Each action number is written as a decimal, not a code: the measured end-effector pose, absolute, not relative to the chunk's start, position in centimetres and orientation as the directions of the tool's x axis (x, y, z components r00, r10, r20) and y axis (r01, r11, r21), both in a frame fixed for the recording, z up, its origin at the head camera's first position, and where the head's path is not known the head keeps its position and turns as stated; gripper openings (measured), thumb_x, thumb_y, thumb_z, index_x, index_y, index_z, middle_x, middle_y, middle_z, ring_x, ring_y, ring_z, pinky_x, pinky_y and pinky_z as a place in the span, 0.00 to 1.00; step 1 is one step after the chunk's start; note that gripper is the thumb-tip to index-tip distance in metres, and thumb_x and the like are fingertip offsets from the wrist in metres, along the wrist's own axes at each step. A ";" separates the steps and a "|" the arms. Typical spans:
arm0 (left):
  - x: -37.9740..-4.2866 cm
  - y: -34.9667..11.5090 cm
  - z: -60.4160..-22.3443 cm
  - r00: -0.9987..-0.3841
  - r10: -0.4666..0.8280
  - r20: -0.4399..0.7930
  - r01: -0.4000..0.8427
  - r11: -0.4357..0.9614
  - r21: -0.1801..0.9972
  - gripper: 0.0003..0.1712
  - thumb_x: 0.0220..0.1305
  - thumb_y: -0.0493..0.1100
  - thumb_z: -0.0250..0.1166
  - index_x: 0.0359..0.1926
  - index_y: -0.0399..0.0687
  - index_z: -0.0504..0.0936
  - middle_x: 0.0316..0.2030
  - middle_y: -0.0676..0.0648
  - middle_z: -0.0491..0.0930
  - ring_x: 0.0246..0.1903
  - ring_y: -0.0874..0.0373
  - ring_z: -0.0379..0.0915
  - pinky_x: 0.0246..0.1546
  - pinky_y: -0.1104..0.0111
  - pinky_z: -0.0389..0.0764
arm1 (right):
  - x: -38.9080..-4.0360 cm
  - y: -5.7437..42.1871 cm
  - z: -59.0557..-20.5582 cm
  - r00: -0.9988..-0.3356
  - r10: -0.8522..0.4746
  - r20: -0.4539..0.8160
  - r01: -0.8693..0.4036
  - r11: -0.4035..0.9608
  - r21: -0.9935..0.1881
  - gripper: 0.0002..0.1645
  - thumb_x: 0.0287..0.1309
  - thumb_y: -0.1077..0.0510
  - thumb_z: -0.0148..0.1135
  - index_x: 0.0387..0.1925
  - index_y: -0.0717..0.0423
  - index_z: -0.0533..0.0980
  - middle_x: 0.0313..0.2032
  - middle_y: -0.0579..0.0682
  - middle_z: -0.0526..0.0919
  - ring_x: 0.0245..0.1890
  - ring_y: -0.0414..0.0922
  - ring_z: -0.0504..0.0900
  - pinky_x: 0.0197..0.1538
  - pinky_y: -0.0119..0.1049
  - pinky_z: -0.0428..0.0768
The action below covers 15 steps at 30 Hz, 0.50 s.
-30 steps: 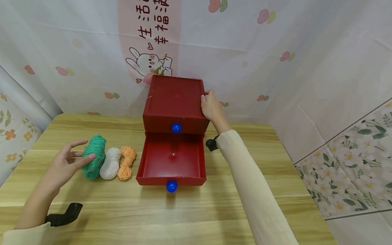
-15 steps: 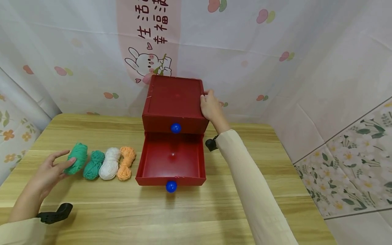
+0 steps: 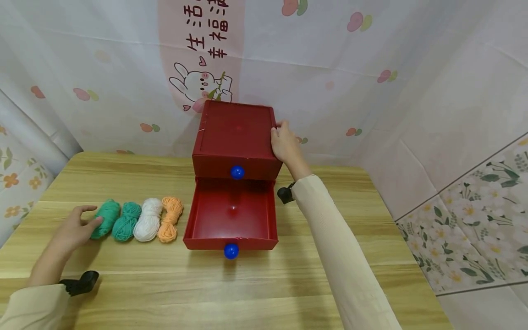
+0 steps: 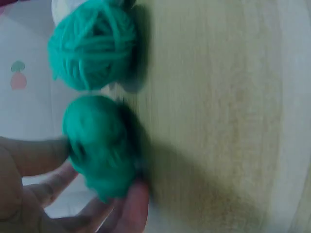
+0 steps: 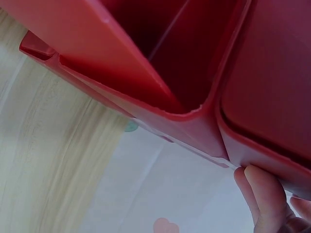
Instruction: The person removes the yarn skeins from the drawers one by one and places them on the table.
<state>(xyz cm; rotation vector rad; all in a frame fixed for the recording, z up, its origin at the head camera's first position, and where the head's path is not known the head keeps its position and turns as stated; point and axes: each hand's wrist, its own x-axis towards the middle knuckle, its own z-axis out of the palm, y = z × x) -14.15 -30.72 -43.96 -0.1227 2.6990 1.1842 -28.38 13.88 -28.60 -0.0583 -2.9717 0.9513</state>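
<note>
A green yarn skein [image 3: 106, 219] lies at the left end of a row on the wooden table. My left hand [image 3: 76, 231] holds it from the left, thumb and fingers on opposite sides in the left wrist view, which is blurred. Beside it are a second green skein [image 3: 126, 222], a white one [image 3: 149, 219] and an orange one [image 3: 170, 219]. A red two-drawer cabinet [image 3: 237, 130] stands at the back, its lower drawer [image 3: 231, 220] pulled out and bare inside. My right hand [image 3: 288, 146] rests against the cabinet's right side, fingertips touching the wall [image 5: 255, 182].
Each drawer has a blue ball knob; the lower knob [image 3: 231, 250] sticks out toward the front. A printed curtain [image 3: 321, 78] hangs directly behind the cabinet. A tiled wall [image 3: 486, 215] borders the table [image 3: 264, 293] on the right.
My left hand has carried the green skein leftward from the second green one and lowered it onto the table at the row's end. The right hand and the cabinet have stayed put.
</note>
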 end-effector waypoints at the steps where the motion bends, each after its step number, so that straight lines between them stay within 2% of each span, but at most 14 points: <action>1: -14.1 -30.4 -43.8 -0.985 -0.009 -0.170 -0.125 0.715 0.688 0.29 0.72 0.41 0.41 0.62 0.21 0.48 0.50 0.11 0.57 0.43 0.28 0.67 0.32 0.54 0.77 | -28.4 13.9 -28.6 -0.999 0.043 0.011 0.028 0.814 -0.580 0.26 0.71 0.47 0.31 0.65 0.54 0.54 0.59 0.60 0.71 0.51 0.58 0.72 0.55 0.50 0.69; 2: -14.1 -30.1 -43.7 -0.992 -0.022 -0.126 -0.100 0.750 0.654 0.27 0.71 0.39 0.42 0.62 0.22 0.51 0.49 0.11 0.57 0.46 0.21 0.59 0.33 0.50 0.74 | -28.4 13.9 -28.6 -0.999 0.044 0.013 0.028 0.814 -0.580 0.26 0.71 0.47 0.32 0.65 0.54 0.54 0.59 0.60 0.71 0.52 0.58 0.72 0.56 0.50 0.69; 5: -13.8 -29.3 -43.8 -0.999 -0.047 0.025 -0.026 0.834 0.551 0.20 0.67 0.32 0.46 0.58 0.27 0.60 0.44 0.15 0.62 0.45 0.23 0.56 0.36 0.42 0.66 | -28.4 13.9 -28.6 -0.999 0.046 0.016 0.028 0.818 -0.575 0.26 0.71 0.47 0.32 0.65 0.54 0.54 0.59 0.60 0.71 0.53 0.58 0.72 0.56 0.50 0.69; 9: -13.5 -28.7 -44.1 -0.985 -0.049 0.164 0.029 0.898 0.438 0.19 0.60 0.28 0.46 0.54 0.32 0.68 0.40 0.20 0.68 0.42 0.27 0.60 0.39 0.42 0.60 | -28.4 13.9 -28.6 -0.999 0.046 0.016 0.028 0.816 -0.578 0.26 0.71 0.47 0.32 0.65 0.54 0.54 0.59 0.59 0.71 0.52 0.57 0.72 0.56 0.49 0.69; 12: -13.5 -28.6 -44.2 -0.977 -0.043 0.207 0.044 0.916 0.399 0.19 0.58 0.27 0.45 0.51 0.32 0.71 0.37 0.20 0.70 0.38 0.29 0.64 0.36 0.44 0.62 | -28.4 13.9 -28.6 -0.999 0.045 0.014 0.029 0.813 -0.581 0.27 0.71 0.47 0.32 0.65 0.54 0.54 0.58 0.59 0.71 0.52 0.57 0.73 0.55 0.49 0.69; 15: -13.6 -28.5 -44.0 -0.987 -0.029 0.161 0.037 0.919 0.393 0.17 0.62 0.30 0.46 0.51 0.29 0.71 0.39 0.18 0.68 0.37 0.26 0.64 0.35 0.42 0.64 | -28.4 13.9 -28.6 -0.999 0.041 0.011 0.026 0.813 -0.582 0.27 0.71 0.47 0.32 0.65 0.55 0.54 0.59 0.59 0.71 0.52 0.56 0.73 0.55 0.49 0.70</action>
